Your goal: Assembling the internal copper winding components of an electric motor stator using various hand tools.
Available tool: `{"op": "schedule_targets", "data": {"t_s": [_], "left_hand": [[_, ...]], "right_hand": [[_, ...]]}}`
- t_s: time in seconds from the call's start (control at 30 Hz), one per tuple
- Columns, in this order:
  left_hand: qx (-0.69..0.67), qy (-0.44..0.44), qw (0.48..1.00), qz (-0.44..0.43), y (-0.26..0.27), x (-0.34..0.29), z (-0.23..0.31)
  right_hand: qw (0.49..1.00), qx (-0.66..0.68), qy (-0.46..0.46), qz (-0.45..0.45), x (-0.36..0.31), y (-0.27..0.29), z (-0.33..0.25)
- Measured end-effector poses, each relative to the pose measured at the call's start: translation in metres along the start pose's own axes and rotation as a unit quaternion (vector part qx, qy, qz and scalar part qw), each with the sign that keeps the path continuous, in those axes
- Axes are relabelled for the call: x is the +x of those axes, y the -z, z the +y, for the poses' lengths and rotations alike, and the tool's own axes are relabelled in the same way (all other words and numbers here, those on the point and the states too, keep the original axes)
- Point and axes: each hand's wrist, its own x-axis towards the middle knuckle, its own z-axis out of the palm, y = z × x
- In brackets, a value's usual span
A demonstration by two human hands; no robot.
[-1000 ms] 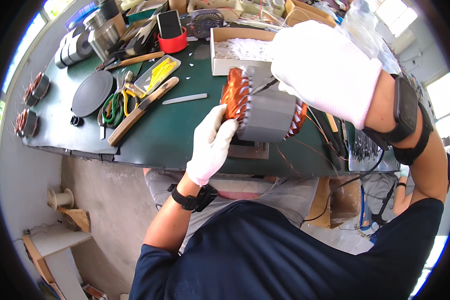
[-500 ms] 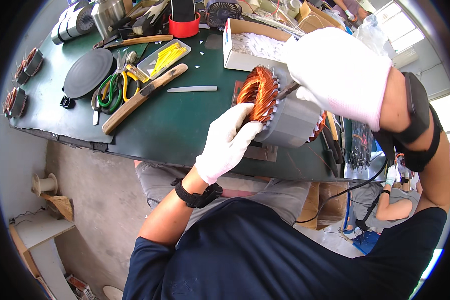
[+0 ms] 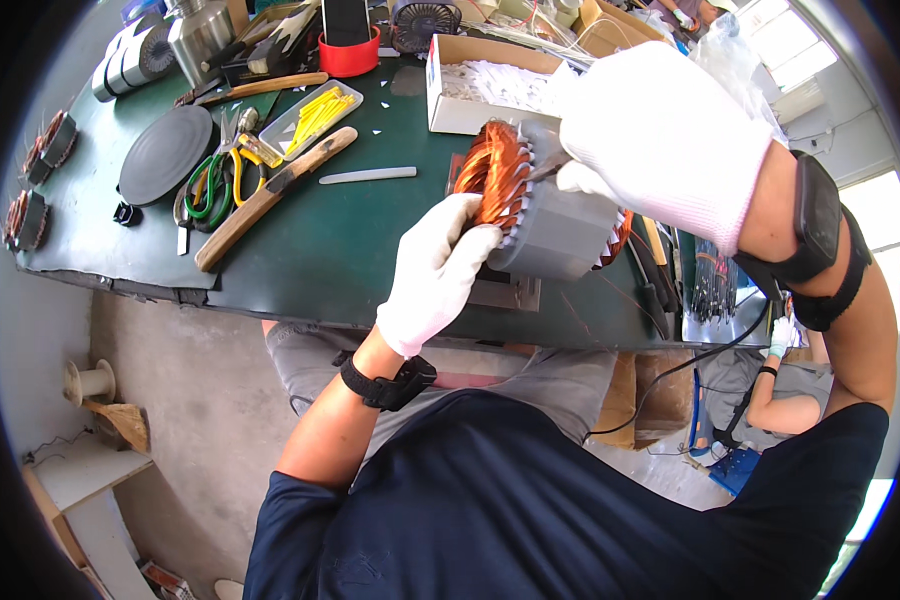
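Observation:
A grey motor stator [image 3: 555, 235] lies on its side on the green table, with copper windings [image 3: 492, 170] bulging from its left end and white slot liners along the rim. My gloved left hand [image 3: 432, 268] grips the near lower side of those windings between thumb and fingers. From the right comes my gloved right hand [image 3: 660, 145], closed on a dark, flat-tipped tool [image 3: 547, 168] whose tip meets the stator's rim beside the windings. Most of the tool is hidden by the glove, so its exact kind cannot be made out.
Behind the stator stands a white box [image 3: 460, 115] of white slips. To the left are a white stick [image 3: 368, 175], a wooden-handled tool [image 3: 275, 200], scissors [image 3: 210, 190], a tray of yellow sleeves [image 3: 315, 118] and a dark round disc [image 3: 167, 155]. A co-worker's gloved hand [image 3: 781, 335] shows at right.
The whole view has shifted slightly, moving the table's things left and up. Both hands keep their hold at the windings, and the tool's tip stays by the stator's rim.

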Motion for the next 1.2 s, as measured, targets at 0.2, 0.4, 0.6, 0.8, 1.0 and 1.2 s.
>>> {"op": "schedule_targets", "data": {"t_s": [0.2,0.4,0.6,0.8,1.0,1.2], "left_hand": [[-0.042,0.025,0.999,0.003,-0.001,-0.008,-0.008],[0.012,0.050,0.999,-0.005,-0.002,-0.001,0.013],[-0.103,0.046,0.993,0.034,-0.012,0.016,0.033],[-0.041,0.034,0.998,0.030,-0.003,0.005,0.030],[-0.015,0.066,0.997,-0.023,-0.001,-0.006,0.011],[0.005,0.003,0.999,0.049,-0.013,0.002,0.010]], "right_hand": [[0.998,-0.002,-0.031,0.053,-0.027,-0.013,0.011],[0.991,0.013,-0.121,0.063,-0.049,-0.004,-0.006],[0.990,0.014,-0.110,0.089,-0.068,0.007,-0.004],[0.985,0.035,-0.155,0.061,-0.085,0.005,-0.008],[0.987,0.044,-0.128,0.089,-0.077,-0.004,-0.002],[0.986,0.048,-0.134,0.092,-0.071,0.005,-0.005]]}}
